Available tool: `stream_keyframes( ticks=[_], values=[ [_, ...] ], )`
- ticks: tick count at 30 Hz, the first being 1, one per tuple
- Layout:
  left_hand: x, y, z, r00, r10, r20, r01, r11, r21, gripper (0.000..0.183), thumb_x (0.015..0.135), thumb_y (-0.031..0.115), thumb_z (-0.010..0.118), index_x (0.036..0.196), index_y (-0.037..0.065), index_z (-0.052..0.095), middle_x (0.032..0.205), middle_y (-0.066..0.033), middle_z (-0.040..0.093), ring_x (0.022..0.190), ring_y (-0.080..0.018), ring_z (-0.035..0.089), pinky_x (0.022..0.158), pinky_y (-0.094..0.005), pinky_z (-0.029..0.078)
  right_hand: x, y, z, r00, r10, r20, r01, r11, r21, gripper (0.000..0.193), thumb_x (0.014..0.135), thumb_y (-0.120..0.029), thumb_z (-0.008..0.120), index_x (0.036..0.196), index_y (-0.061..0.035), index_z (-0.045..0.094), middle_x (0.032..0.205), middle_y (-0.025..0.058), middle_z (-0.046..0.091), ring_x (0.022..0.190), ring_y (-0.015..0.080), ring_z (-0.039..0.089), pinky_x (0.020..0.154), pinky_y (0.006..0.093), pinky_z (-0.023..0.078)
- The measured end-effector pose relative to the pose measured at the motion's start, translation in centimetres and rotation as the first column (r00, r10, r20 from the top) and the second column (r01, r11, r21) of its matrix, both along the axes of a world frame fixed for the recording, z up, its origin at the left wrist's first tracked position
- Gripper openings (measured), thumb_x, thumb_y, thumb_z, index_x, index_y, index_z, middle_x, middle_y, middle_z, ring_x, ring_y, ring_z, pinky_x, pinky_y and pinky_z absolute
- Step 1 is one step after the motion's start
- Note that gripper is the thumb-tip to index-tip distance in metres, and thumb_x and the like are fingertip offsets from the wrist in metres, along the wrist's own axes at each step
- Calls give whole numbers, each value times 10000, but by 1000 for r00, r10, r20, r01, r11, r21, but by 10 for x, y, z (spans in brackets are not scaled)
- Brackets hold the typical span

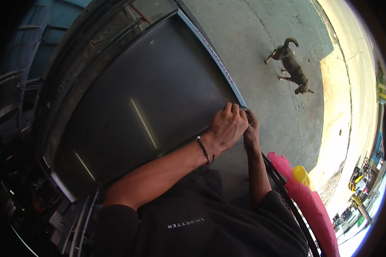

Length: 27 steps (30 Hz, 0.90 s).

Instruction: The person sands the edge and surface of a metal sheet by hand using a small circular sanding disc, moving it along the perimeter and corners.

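Note:
A large dark, glossy sheet-metal panel [116, 98] with a raised rim lies in front of me, reaching away to the left. Along its right edge runs a pale metallic strip [213, 53] with red print. My left hand [229, 126], with a dark braided bracelet at the wrist, is closed at the panel's near right corner, knuckles up. Just right of it, my right hand [252, 124] grips the same corner from the outer side, its fingers bent. The two hands touch or nearly touch, and the fingertips are partly hidden.
Dark metal racks and frames [17, 103] stand at the left. On the concrete floor [244, 34] beyond the panel a dark dog [291, 66] stands with its head low. Pink plastic [309, 205] and a yellow piece [301, 175] lie right of me. Parked motorbikes [359, 177] show farther off.

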<state>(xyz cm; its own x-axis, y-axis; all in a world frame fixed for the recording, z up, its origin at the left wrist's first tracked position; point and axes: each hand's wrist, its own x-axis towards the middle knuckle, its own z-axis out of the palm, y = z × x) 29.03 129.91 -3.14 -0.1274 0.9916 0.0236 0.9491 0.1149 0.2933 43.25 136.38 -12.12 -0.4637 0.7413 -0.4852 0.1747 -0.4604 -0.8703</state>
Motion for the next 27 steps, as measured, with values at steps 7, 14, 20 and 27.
stream_keyframes(
  ticks=[7, 14, 20, 27],
  values=[
    [-22, -74, 16, 999, -29, -15, 26, 989, -147, 136, 753, 32, 652, 858, -54, 650, 830, -135, 623, 801, -208, 636, 635, -273, 584, 0, 8, 13, 985, 121, 123, -116, 992, -49, 358, 970, -312, 694, 1156, -15, 618, 929, 9, 642, 887, 92, 588, 876, 246, 428],
    [4, 4, 16, 1000, -8, -10, 9, 996, 84, 162, 761, 48, 652, 885, -57, 661, 823, -120, 617, 816, -201, 634, 632, -262, 582, -1, 3, 13, 981, 188, 50, -193, 966, 171, 357, 971, -308, 690, 1145, -6, 614, 958, 32, 635, 880, 112, 598, 940, 287, 450],
    [-23, -75, 14, 996, -86, -13, 83, 985, -152, 177, 757, 29, 653, 905, -67, 659, 835, -138, 608, 816, -220, 633, 633, -272, 588, -4, 5, 10, 988, 116, 105, -122, 991, 48, 381, 987, -404, 625, 1135, -53, 630, 826, 3, 664, 719, 50, 447, 631, 230, 343],
    [2, 4, 14, 1000, -22, 5, 22, 1000, -1, 200, 781, 67, 653, 930, -66, 666, 863, -138, 622, 825, -226, 640, 652, -268, 585, -3, -4, 5, 1000, 26, -10, -27, 997, -72, 343, 987, -315, 668, 1149, -22, 592, 962, 26, 632, 906, 98, 589, 975, 311, 427]
  ],
)
